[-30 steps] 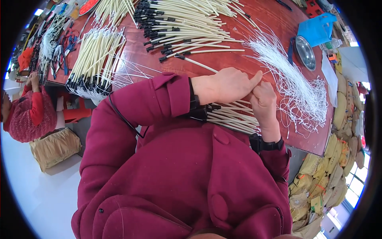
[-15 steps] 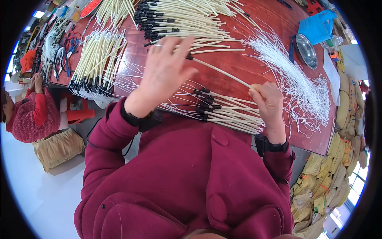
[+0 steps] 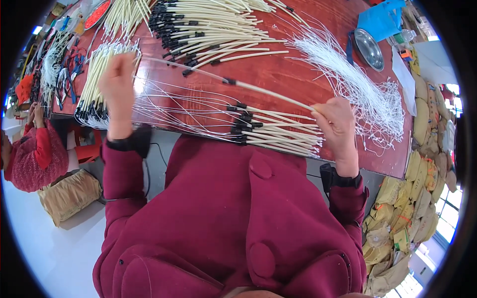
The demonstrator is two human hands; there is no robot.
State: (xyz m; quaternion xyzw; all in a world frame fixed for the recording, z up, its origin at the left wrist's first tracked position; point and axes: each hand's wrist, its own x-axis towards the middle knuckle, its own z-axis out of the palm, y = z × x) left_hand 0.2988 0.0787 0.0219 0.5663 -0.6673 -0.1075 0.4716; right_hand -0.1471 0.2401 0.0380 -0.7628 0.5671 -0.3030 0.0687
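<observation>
My right hand [image 3: 338, 126] is closed around the white-tipped end of a thin cream stick [image 3: 273, 96] with a black fitting [image 3: 229, 81] at its other end. From that fitting a pale cord [image 3: 191, 69], blurred by motion, runs taut up to my left hand [image 3: 118, 82]. The left fingers are closed on it, out beside a standing bundle of cream sticks [image 3: 102, 69]. Below, at the table's near edge, lies a row of similar sticks [image 3: 285, 133], black fittings to the left, white cords [image 3: 184, 107] trailing from them. Beyond is a bigger pile of black-ended sticks [image 3: 218, 31].
Loose white cords [image 3: 348, 79] spread over the red table [image 3: 194, 87] at right, near a metal bowl [image 3: 368, 49] and a blue bag [image 3: 381, 22]. A dish of red pieces [image 3: 97, 14] sits far left. Another person [image 3: 37, 159] sits at left; stacked sacks [image 3: 397, 203] line the right.
My left hand has swung left, from open above the stick's black end to closed with the cord drawn out. The right hand keeps its grip, and the view has shifted slightly.
</observation>
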